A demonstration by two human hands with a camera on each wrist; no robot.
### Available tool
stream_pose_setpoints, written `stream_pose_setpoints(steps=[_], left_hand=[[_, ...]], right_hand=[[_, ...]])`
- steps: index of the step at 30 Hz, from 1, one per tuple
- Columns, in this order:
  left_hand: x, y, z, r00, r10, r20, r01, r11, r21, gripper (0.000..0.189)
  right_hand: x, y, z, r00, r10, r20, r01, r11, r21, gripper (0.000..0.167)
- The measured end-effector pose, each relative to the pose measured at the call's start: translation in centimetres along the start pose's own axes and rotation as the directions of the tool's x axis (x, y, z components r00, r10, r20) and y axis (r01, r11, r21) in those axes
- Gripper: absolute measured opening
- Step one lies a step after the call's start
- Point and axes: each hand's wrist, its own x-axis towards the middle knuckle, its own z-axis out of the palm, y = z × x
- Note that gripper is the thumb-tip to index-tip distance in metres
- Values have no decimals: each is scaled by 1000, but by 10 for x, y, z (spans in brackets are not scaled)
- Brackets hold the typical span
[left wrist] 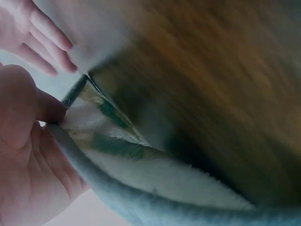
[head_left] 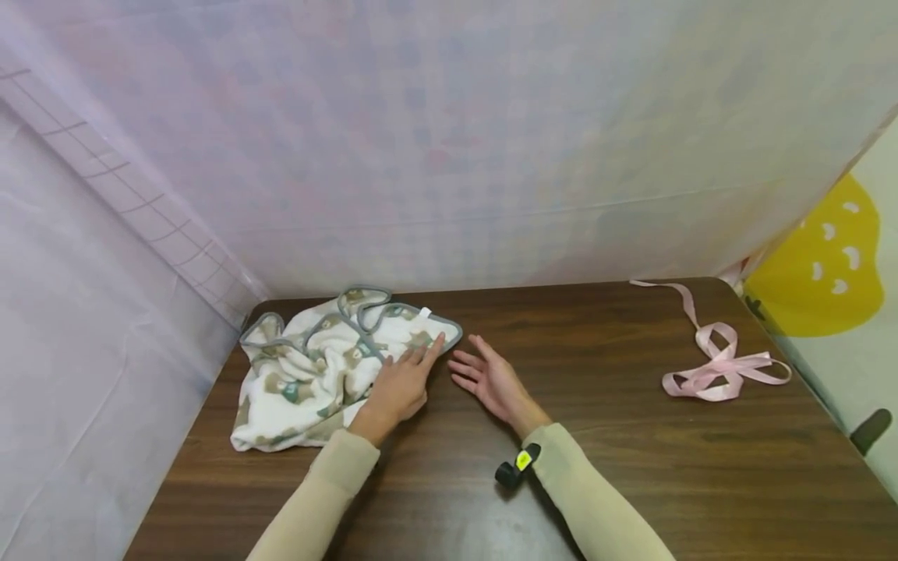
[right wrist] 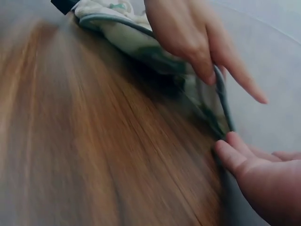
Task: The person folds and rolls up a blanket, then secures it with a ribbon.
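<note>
A white fleece blanket (head_left: 295,397) with a grey binding and a brown and green animal print lies rumpled on the left of the brown table. My left hand (head_left: 400,389) is over its right end, with the index finger stretched out. In the left wrist view, the thumb and fingers pinch the grey binding (left wrist: 99,183). Just right of the blanket's tip, my right hand (head_left: 498,386) is held palm inward, its fingers fairly straight. Its fingertips (right wrist: 225,150) come close to the blanket's corner in the right wrist view; whether they touch it, I cannot tell.
A pink ribbon (head_left: 722,370) lies looped on the right side of the table (head_left: 617,460). Behind the table hangs a pale curtain (head_left: 435,156), with another light sheet (head_left: 84,327) at the left. A yellow printed shape (head_left: 821,273) shows beyond the right edge.
</note>
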Motion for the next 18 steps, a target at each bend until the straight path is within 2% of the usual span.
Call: stream_pose_setpoints(steps=[6, 11, 18], left_hand=[[-3, 14, -3, 999, 33, -15, -33, 999, -6, 91], [-6, 24, -5, 998, 57, -32, -57, 998, 17, 89], [-9, 36, -1, 996, 86, -39, -86, 996, 13, 94]], right_hand=[[-1, 6, 6, 995, -2, -98, -1, 999, -33, 65], [-1, 8, 7, 990, -32, -140, 29, 999, -28, 63], [-1, 11, 8, 966, -63, -250, 60, 998, -21, 70]])
